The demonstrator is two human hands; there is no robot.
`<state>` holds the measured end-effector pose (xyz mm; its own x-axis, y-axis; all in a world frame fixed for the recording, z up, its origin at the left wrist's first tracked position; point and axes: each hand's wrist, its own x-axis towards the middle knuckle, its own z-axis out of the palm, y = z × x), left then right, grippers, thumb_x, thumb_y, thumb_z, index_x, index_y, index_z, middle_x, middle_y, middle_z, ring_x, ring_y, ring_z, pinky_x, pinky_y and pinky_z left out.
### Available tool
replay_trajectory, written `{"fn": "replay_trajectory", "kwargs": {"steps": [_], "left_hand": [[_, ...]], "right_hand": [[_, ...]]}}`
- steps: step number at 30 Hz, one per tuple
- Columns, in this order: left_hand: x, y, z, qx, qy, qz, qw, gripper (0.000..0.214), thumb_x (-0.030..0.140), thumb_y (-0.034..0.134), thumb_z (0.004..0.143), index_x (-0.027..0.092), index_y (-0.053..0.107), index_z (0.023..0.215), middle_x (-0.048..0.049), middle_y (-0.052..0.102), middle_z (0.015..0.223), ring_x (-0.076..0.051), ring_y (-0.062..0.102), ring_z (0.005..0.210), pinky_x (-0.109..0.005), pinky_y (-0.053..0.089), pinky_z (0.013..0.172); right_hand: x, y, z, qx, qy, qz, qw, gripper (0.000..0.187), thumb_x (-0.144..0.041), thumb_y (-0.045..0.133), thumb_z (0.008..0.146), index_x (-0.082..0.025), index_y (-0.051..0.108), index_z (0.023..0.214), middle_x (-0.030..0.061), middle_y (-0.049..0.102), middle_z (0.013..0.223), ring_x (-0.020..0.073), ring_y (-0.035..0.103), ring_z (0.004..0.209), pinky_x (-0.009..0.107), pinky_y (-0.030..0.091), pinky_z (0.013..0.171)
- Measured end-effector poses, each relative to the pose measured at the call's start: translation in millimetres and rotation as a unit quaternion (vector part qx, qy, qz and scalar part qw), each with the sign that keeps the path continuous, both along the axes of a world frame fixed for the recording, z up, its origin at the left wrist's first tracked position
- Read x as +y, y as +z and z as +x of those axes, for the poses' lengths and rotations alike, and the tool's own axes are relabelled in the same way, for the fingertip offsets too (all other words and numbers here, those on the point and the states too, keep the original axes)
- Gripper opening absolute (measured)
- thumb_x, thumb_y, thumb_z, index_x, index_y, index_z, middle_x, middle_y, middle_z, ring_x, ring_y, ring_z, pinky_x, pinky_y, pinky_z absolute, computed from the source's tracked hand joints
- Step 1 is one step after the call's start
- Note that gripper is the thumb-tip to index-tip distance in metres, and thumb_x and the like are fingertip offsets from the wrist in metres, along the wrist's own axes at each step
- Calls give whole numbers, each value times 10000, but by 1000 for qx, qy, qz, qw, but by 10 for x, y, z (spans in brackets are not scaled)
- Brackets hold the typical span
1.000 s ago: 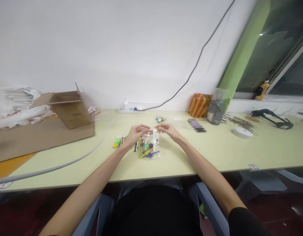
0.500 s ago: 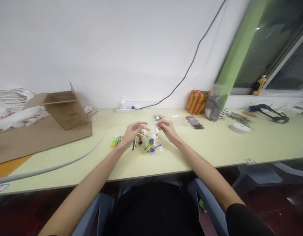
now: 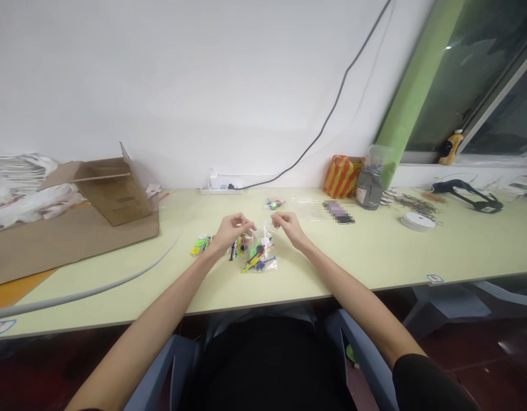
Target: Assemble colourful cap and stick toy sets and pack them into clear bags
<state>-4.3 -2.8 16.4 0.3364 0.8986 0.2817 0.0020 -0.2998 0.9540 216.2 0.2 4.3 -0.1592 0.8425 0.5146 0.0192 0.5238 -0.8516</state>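
A clear plastic bag [image 3: 260, 258] of small colourful plastic pieces, yellow, blue, green, black and white, lies on the table between my hands. My left hand [image 3: 232, 233] is closed, thumb and fingers pinched at the bag's upper left edge. On the other side my right hand [image 3: 290, 229] is closed in a pinch beside the bag's top right; what its fingertips hold is too small to make out. More plastic pieces [image 3: 236, 249] show behind and under my left hand. Left of that wrist is another group of pieces [image 3: 200, 244], partly hidden.
A small bag of pieces [image 3: 274, 203] lies farther back, near a power strip [image 3: 223, 191]. At left stands an open cardboard box [image 3: 118, 194], with a grey cable [image 3: 118, 285] in front. To the right are a phone [image 3: 340, 212], a striped bag [image 3: 343, 177] and a white roll [image 3: 417, 222].
The bag has shifted slightly left and toward me. My left fingers have curled in from a more spread pose. The right hand stays pinched in nearly the same place.
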Motion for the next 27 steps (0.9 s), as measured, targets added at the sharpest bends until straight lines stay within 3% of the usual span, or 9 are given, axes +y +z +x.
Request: {"fn": "replay_trajectory", "kwargs": {"steps": [5, 11, 18, 22, 27], "left_hand": [[17, -34, 14, -6, 3, 4, 1000, 504, 465, 786, 751, 201, 357, 725, -46, 708, 737, -164, 690, 580, -229, 520, 482], [8, -22, 29, 30, -11, 1, 999, 484, 431, 838, 700, 193, 507, 962, -33, 719, 752, -203, 717, 599, -231, 510, 474], [-43, 1, 44, 57, -17, 17, 998, 466, 477, 802, 753, 175, 594, 1041, -92, 748, 850, -228, 743, 695, -228, 501, 491], [-51, 10, 47, 48, -14, 22, 999, 448, 477, 792, 765, 171, 601, 1031, -97, 750, 855, -223, 738, 689, -233, 504, 493], [-26, -3, 33, 47, -8, 20, 999, 454, 464, 808, 749, 165, 632, 1041, -87, 743, 844, -200, 714, 682, -227, 509, 493]], "right_hand": [[-34, 2, -21, -34, 2, -2, 999, 507, -546, 670, 821, -204, 402, 560, -50, 346, 552, 99, 313, 550, 271, 240, 552], [-16, -25, -34, -60, -6, 28, 998, 464, -487, 743, 744, -215, 391, 613, -55, 405, 586, 105, 372, 579, 261, 313, 592], [-62, 27, -27, -51, 47, -29, 997, 376, -491, 758, 751, -199, 627, 950, -35, 562, 686, 131, 477, 624, 255, 358, 598], [-63, 7, -38, -75, 74, -44, 993, 390, -549, 746, 767, -163, 705, 799, 27, 669, 769, 161, 556, 719, 276, 411, 671], [-53, 4, -40, -62, 68, -67, 994, 425, -574, 777, 731, -160, 682, 739, 12, 653, 708, 150, 543, 677, 271, 410, 657]]}}
